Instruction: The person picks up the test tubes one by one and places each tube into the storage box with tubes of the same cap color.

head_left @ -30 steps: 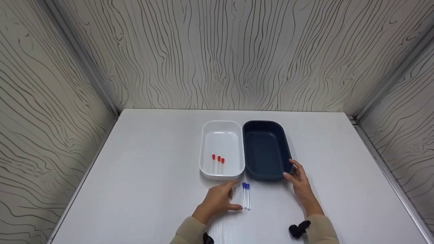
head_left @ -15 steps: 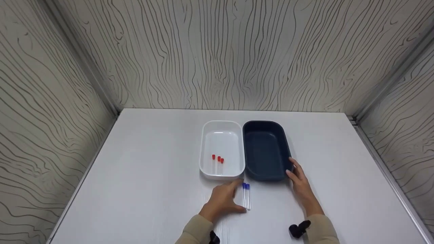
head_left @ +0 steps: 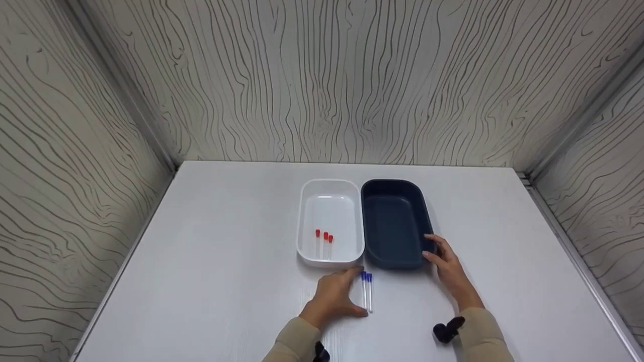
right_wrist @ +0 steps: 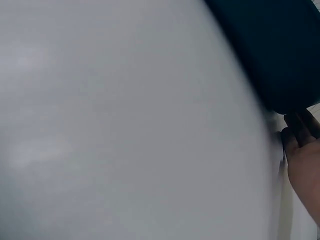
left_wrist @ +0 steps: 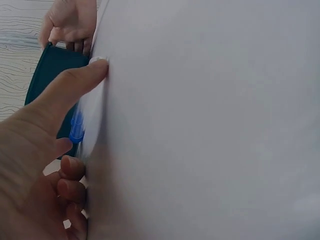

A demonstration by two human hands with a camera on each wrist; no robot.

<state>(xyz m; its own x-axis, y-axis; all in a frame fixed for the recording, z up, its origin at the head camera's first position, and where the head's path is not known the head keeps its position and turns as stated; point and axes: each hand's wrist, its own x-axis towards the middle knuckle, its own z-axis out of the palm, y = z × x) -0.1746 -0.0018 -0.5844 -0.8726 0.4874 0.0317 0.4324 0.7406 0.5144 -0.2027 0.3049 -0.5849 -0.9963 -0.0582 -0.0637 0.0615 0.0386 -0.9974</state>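
Note:
In the head view my left hand spans the blue-capped test tubes lying on the table, forefinger at the cap end and thumb at the clear end. The left wrist view shows the thumb over one tube's end and a fingertip against the blue cap; the tubes lie partly hidden behind the hand. My right hand holds the near right corner of the dark blue tray, thumb and fingers at its rim. In the right wrist view, its fingers meet the tray's corner.
A white tray stands against the dark tray's left side, with red-capped test tubes lying in its near part. Both trays rest on the white table. Wood-patterned panels enclose the table at the back and sides.
My left hand has moved slightly right, bringing its thumb and forefinger to the ends of the blue-capped tubes. The right hand stays at the dark tray's corner, its fingers shifting a little.

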